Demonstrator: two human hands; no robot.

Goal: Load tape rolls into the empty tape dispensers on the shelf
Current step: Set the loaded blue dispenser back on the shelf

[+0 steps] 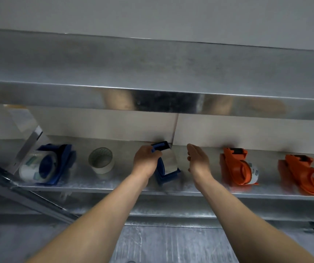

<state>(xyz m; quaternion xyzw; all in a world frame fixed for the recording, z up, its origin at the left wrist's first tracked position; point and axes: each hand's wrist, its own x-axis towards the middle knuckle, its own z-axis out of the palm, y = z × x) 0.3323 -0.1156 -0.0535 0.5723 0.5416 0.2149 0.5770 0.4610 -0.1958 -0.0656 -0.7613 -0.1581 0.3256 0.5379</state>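
Head view. The left hand [145, 160], forearm reaching forward, curls its fingers round the head of the middle blue dispenser [168, 166] on the shelf [190, 194], probably to steady it for loading. The right hand [198, 160] hovers just beside it, fingers straight and released, palm turned inward. A loose tape roll [101, 160] stands further left.

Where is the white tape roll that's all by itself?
In the head view, the loose tape roll stands on the metal shelf left of centre, between the far-left blue dispenser and the left hand gripping the middle blue dispenser.
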